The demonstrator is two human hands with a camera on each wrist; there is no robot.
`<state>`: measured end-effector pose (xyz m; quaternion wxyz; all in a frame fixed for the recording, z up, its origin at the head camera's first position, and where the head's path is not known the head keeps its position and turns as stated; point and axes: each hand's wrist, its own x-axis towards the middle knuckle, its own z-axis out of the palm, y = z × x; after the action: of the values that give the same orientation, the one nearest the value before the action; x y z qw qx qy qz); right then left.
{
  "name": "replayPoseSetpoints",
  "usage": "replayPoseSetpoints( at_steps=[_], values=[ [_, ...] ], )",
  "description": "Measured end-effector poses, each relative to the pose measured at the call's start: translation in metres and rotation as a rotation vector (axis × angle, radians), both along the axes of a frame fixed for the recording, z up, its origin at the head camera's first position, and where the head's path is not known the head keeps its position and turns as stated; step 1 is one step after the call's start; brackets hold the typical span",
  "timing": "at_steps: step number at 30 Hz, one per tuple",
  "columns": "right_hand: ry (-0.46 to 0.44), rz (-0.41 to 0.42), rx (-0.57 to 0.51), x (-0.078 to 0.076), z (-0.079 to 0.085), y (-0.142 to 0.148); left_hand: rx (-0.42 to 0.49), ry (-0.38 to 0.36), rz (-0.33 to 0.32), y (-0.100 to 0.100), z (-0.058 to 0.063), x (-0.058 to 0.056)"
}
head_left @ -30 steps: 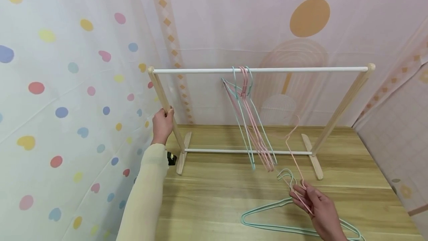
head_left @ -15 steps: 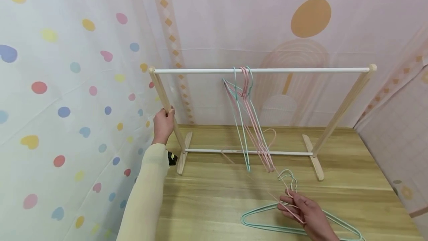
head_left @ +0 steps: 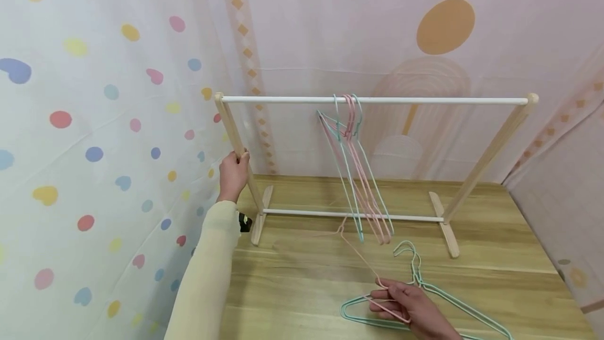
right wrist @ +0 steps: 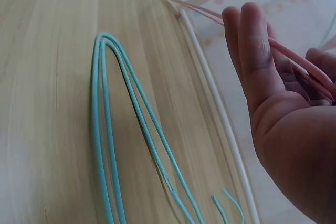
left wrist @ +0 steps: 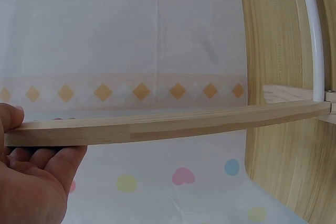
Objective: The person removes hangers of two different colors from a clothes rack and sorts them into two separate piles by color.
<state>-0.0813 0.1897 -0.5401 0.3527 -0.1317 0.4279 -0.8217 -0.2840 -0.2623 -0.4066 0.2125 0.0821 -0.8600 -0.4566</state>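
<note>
My left hand grips the left wooden post of a small clothes rack; the left wrist view shows fingers and thumb around that post. Low at the front right, my right hand holds a thin pink clothes hanger near one end. Its hook points up and left; its far side is blurred. Two turquoise hangers lie on the wooden surface under and beside my right hand. From the white top rail hang several pink and turquoise hangers, bunched near the middle.
A white lower bar joins the rack's feet, and the right post leans outward in view. Behind stands a patterned curtain, with a dotted one at left. Wood-grain tabletop spreads around the rack.
My right hand has moved left and slightly down, turning the pink hanger so its hook swings from the right of the hanging bunch to its left. The left hand keeps its grip.
</note>
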Motion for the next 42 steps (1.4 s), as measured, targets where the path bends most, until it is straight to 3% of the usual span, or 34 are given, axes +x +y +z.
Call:
replayPoseSetpoints(
  at_steps=[6, 12, 25, 42],
  values=[
    [-0.006, 0.105, -0.053, -0.002, -0.004, -0.019, -0.002, -0.006, -0.006, 0.001, 0.000, -0.001],
    [0.000, 0.162, -0.022, -0.005, -0.009, -0.038, -0.001, -0.012, 0.000, 0.001, 0.000, 0.001],
    [-0.021, 0.207, -0.019, -0.016, -0.022, -0.080, -0.023, -0.012, -0.008, 0.004, -0.004, 0.001],
    [-0.044, 0.250, 0.097, -0.025, -0.029, -0.111, -0.021, 0.009, -0.002, 0.007, 0.001, 0.002]
  ],
)
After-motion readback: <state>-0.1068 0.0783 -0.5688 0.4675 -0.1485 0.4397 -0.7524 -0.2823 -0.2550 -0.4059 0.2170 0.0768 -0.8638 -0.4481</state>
